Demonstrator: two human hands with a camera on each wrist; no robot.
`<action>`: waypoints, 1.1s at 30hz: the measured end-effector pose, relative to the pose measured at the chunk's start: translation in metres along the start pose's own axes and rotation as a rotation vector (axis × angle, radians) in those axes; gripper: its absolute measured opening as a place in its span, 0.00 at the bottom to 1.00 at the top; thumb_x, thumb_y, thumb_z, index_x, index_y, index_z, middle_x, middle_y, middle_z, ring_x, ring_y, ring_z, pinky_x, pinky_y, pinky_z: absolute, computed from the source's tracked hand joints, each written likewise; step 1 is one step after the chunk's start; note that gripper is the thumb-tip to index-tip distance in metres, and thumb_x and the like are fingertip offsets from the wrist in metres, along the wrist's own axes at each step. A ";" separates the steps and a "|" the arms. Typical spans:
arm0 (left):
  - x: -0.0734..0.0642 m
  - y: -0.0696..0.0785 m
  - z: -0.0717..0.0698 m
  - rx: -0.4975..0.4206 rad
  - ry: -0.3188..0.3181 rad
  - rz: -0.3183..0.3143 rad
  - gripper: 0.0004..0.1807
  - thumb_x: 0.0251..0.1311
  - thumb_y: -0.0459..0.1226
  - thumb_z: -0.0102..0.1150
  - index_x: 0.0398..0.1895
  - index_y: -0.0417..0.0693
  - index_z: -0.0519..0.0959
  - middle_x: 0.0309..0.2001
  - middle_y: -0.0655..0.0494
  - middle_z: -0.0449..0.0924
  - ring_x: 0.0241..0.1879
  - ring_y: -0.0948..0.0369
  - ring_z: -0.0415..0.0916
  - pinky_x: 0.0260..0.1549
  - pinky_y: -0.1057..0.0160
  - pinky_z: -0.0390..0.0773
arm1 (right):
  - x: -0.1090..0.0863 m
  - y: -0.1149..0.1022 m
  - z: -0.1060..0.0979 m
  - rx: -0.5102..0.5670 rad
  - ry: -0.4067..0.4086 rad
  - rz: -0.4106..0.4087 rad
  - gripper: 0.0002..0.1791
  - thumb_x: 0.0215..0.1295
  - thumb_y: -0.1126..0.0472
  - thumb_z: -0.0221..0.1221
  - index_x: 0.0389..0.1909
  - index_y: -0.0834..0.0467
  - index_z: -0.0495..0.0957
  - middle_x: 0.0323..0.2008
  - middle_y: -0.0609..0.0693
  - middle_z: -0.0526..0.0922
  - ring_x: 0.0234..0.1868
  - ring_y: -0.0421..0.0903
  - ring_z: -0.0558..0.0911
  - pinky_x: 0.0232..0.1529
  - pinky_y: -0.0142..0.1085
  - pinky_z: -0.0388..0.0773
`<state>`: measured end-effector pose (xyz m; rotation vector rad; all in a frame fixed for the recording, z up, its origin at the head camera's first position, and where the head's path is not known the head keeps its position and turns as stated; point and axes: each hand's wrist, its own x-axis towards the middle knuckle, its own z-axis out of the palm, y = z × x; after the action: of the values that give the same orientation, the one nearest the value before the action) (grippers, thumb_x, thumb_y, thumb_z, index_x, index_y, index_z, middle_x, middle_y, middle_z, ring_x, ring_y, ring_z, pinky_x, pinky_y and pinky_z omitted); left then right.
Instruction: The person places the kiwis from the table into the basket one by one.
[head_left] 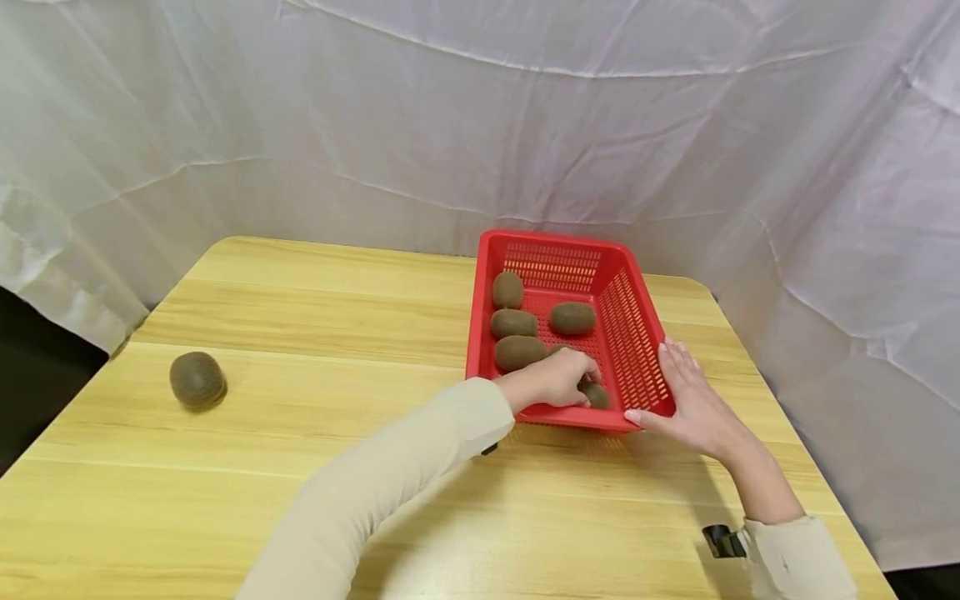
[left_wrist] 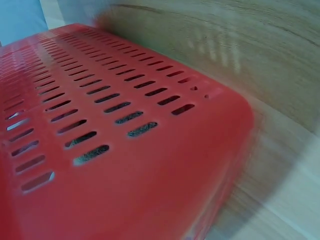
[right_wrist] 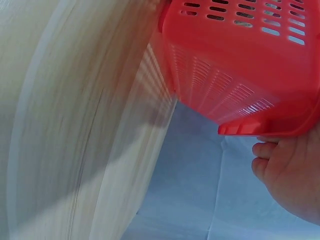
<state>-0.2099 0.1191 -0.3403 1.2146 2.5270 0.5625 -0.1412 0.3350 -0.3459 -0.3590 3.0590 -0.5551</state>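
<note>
A red plastic basket [head_left: 552,239] with slotted walls stands on the table, holding several brown, fuzzy kiwis, including one kiwi [head_left: 572,318] at the right and another kiwi [head_left: 521,353] along the left wall. My left hand [head_left: 558,377] reaches over the near rim and grips a kiwi [head_left: 595,395] in the near right corner, partly covering it. With the thumb on the near rim and fingers along the right side, my right hand [head_left: 693,410] holds the basket's corner. In the left wrist view, the basket's outer wall [left_wrist: 165,170] hides the left hand.
A single kiwi [head_left: 197,380] lies on the wooden table [head_left: 300,400] far to the left of the basket. Pale cloth [head_left: 375,117] hangs behind the table and along its sides.
</note>
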 end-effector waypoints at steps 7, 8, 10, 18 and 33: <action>-0.011 -0.003 -0.005 -0.076 0.045 0.015 0.19 0.59 0.39 0.60 0.54 0.45 0.76 0.46 0.54 0.80 0.41 0.64 0.73 0.50 0.68 0.70 | 0.000 -0.001 0.000 0.000 -0.002 -0.001 0.60 0.53 0.39 0.61 0.71 0.67 0.36 0.71 0.68 0.40 0.72 0.64 0.39 0.67 0.63 0.46; -0.014 -0.003 -0.006 -0.086 0.057 0.019 0.19 0.59 0.39 0.59 0.54 0.45 0.76 0.46 0.54 0.80 0.40 0.63 0.73 0.48 0.69 0.71 | 0.000 -0.001 0.000 0.000 -0.002 -0.001 0.60 0.53 0.39 0.61 0.71 0.68 0.36 0.71 0.68 0.40 0.72 0.64 0.39 0.66 0.63 0.46; -0.020 -0.004 -0.010 -0.097 0.087 0.024 0.20 0.60 0.39 0.58 0.55 0.45 0.75 0.48 0.53 0.80 0.43 0.64 0.74 0.47 0.70 0.73 | 0.000 -0.001 0.000 0.000 0.000 -0.001 0.60 0.53 0.39 0.61 0.71 0.68 0.36 0.71 0.68 0.40 0.72 0.64 0.39 0.66 0.63 0.46; -0.044 -0.014 -0.022 -0.095 0.210 0.098 0.17 0.61 0.40 0.57 0.52 0.44 0.77 0.51 0.53 0.79 0.52 0.61 0.74 0.53 0.68 0.73 | -0.002 0.000 -0.001 0.008 -0.004 0.004 0.60 0.54 0.39 0.60 0.71 0.66 0.35 0.72 0.67 0.38 0.73 0.63 0.38 0.66 0.64 0.45; -0.073 -0.038 -0.023 -0.137 0.315 0.119 0.18 0.59 0.39 0.59 0.51 0.42 0.78 0.50 0.51 0.79 0.53 0.59 0.74 0.53 0.64 0.74 | -0.004 0.000 0.001 0.013 0.005 -0.003 0.59 0.54 0.40 0.61 0.71 0.65 0.35 0.72 0.66 0.37 0.73 0.61 0.36 0.67 0.63 0.44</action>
<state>-0.2013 0.0347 -0.3311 1.3201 2.6226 1.0106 -0.1374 0.3350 -0.3470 -0.3629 3.0584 -0.5773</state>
